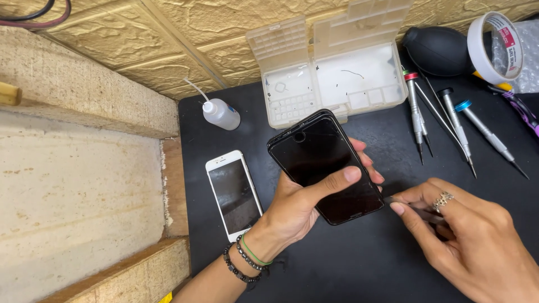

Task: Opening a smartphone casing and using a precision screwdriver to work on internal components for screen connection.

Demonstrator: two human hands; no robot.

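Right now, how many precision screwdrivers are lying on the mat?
3, all on the black mat's right side: a red-collared silver screwdriver, a black-capped silver screwdriver, a blue-collared silver screwdriver. More may lie out of view.

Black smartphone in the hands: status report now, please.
Left hand grips black smartphone, screen up. Right hand pinches thin metal tool at its lower edge. White smartphone beside, apart; nothing blocking.

Bright even light, sharp, soft shadows, slight edge distortion.

dark phone screen (325,168) in left hand (292,210), white phone's screen (234,193) (dark) beside
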